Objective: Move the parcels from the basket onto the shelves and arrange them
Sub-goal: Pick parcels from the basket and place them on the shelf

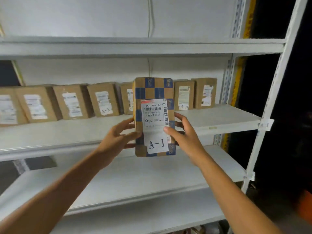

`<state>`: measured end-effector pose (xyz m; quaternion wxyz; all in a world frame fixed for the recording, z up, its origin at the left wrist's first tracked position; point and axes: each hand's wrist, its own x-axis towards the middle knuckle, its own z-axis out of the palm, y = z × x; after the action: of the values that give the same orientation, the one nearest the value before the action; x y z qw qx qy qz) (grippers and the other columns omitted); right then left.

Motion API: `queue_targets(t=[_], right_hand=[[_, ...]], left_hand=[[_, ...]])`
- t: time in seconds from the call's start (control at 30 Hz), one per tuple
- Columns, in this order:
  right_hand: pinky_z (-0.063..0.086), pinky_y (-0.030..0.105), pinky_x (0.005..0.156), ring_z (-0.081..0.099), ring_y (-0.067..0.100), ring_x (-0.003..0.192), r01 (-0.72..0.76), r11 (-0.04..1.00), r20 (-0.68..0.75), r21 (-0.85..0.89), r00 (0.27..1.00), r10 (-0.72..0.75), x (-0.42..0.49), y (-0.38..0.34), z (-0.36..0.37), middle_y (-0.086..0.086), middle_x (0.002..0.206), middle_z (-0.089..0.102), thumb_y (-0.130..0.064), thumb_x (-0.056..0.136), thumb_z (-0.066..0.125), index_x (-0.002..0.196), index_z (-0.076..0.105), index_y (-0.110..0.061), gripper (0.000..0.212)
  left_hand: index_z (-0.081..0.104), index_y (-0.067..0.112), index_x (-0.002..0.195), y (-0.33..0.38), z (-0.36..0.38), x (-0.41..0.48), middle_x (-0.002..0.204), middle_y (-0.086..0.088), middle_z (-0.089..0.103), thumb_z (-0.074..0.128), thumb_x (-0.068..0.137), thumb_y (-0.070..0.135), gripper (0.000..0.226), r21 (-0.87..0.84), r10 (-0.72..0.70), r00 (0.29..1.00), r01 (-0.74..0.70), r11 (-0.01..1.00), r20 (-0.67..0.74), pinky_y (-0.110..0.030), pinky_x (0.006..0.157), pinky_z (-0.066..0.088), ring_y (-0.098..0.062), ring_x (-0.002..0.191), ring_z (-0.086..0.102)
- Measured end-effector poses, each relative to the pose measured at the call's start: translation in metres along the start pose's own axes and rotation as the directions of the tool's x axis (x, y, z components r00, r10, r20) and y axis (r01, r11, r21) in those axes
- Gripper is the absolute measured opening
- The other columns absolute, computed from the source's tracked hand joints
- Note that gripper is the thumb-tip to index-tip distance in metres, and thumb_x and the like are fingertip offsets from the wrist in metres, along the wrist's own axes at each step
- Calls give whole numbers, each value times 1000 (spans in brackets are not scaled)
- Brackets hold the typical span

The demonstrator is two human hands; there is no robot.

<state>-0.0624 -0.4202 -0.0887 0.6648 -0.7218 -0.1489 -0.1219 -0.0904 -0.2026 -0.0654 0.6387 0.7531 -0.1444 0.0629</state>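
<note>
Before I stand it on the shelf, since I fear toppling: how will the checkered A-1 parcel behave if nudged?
The checkered parcel looks stiff: its edges are straight between the left hand and right hand. Probably light, since a loose two-hand grip carries it. Tall and narrow, it may tip if stood on end on the shelf.

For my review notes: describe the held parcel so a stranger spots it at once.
Find the white shelving, then the middle shelf's row of plain brown parcels. In front, left hand and right hand hold one parcel upright: only it bears blue checks.
</note>
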Motion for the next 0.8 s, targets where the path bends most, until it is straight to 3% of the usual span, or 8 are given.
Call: queue_targets(t=[0.13, 0.27, 0.43, 0.53, 0.6, 0.7, 0.8], right_hand=[[60, 28, 73, 68, 8, 96, 23, 999, 109, 44, 994, -27, 8, -5, 64, -6, 122, 60, -31, 88, 69, 135, 43, -35, 54], [61, 36, 78, 66, 19, 105, 42, 998, 201, 54, 978, -52, 15, -15, 132, -3, 124, 60, -32, 88, 69, 131, 44, -37, 50], [56, 45, 91, 60, 20, 113, 83, 996, 275, 38, 957, -90, 23, -33, 220, -5, 129, 58, -36, 88, 68, 125, 42, -43, 46], [53, 45, 96, 58, 18, 115, 113, 993, 304, 35, 945, -118, 25, -39, 271, -4, 133, 57, -37, 88, 68, 130, 42, -40, 50], [55, 40, 93, 59, 17, 112, 127, 991, 322, 39, 937, -132, 26, -42, 307, -5, 133, 57, -36, 89, 67, 133, 40, -38, 52], [51, 17, 75, 59, 6, 96, 135, 990, 352, 36, 926, -139, 29, -43, 357, -7, 134, 55, -35, 90, 66, 140, 37, -32, 58], [49, 13, 68, 57, 11, 106, 128, 991, 401, 45, 906, -136, 40, -40, 402, -8, 135, 54, -33, 91, 66, 135, 40, -33, 51]], left_hand=[[52, 25, 134, 3, -56, -28, 124, -4, 62, 60, 91, 8, 48, 61, -7, 990, 16, 998, -142, -40, 83, 56, -21, 106, 65], [49, 26, 136, 1, -117, -53, 125, -2, 61, 62, 90, 13, 50, 86, 2, 971, 19, 996, -241, -34, 77, 57, -18, 105, 65], [49, 34, 134, -6, -197, -78, 125, 6, 59, 67, 86, 26, 51, 131, 27, 938, 19, 991, -345, -24, 67, 56, -14, 103, 64], [45, 31, 139, -11, -247, -90, 132, 5, 56, 69, 81, 36, 63, 152, 9, 915, 57, 987, -404, -29, 72, 57, -15, 105, 62], [43, 31, 141, -16, -280, -99, 137, 4, 53, 70, 77, 39, 69, 155, 3, 909, 68, 986, -418, -34, 79, 57, -16, 108, 61], [43, 32, 140, -24, -322, -110, 138, 6, 52, 68, 81, 34, 65, 157, 19, 898, 56, 986, -440, -30, 75, 57, -8, 101, 61], [48, 42, 131, -36, -358, -116, 126, 17, 56, 69, 79, 36, 56, 127, 33, 886, 30, 991, -463, -25, 67, 59, -3, 94, 65]])
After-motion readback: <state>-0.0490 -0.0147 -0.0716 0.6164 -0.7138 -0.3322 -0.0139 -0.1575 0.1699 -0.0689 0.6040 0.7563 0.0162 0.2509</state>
